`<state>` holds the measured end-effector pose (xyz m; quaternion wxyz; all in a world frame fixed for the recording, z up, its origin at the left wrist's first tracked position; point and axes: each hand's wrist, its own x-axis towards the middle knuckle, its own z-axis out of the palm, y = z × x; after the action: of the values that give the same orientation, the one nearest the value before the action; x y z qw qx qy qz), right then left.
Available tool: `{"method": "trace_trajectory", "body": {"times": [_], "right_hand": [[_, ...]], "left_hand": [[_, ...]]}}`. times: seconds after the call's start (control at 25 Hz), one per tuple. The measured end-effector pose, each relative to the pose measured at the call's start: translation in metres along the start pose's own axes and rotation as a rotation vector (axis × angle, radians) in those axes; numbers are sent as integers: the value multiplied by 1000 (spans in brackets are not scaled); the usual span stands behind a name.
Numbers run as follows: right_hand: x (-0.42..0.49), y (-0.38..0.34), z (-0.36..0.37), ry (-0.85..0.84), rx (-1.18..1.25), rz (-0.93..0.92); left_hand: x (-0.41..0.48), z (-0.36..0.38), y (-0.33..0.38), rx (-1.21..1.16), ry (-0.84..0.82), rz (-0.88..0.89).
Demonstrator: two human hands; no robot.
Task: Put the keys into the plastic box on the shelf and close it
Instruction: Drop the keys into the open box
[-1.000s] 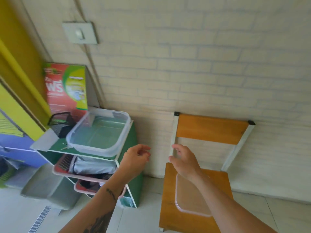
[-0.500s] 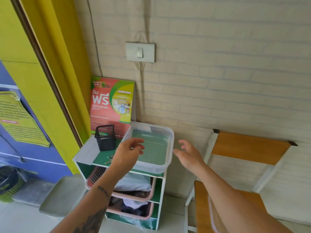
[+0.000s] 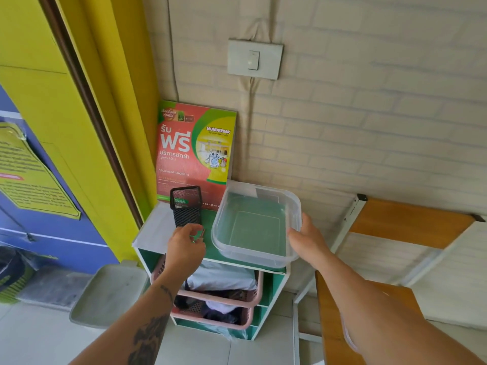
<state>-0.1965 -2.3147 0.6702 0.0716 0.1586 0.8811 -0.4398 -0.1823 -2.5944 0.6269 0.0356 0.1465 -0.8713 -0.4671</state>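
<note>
A clear plastic box (image 3: pixel 257 255) stands open and empty on top of the green shelf (image 3: pixel 208 248). My right hand (image 3: pixel 305 239) grips its right rim. The keys (image 3: pixel 198 235) lie on the shelf top just left of the box, and my left hand (image 3: pixel 184 247) has its fingertips closed around them. The box's clear lid (image 3: pixel 347 335) lies on the wooden chair (image 3: pixel 332 327) at the right, mostly hidden behind my right forearm.
A black mesh pen holder (image 3: pixel 186 206) stands just behind my left hand. A red and green poster (image 3: pixel 195 151) leans on the wall behind it. Pink baskets (image 3: pixel 218 296) of clothes fill the shelf below. A grey tray (image 3: pixel 108 293) lies on the floor at the left.
My view has moved closer to the shelf. My left hand dropped from the box's left rim to the keys and closed on them. My right hand reached the box's right rim.
</note>
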Motion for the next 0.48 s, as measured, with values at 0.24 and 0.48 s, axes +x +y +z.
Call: {"method": "trace_trajectory", "body": {"times": [0.24,0.48], "right_hand": [[2,6,10,11,-102,30],[-2,3,17,90,-193,30]], "left_hand": [[12,11,-24,345,-99,147],[18,11,-30,414,-53,198]]}}
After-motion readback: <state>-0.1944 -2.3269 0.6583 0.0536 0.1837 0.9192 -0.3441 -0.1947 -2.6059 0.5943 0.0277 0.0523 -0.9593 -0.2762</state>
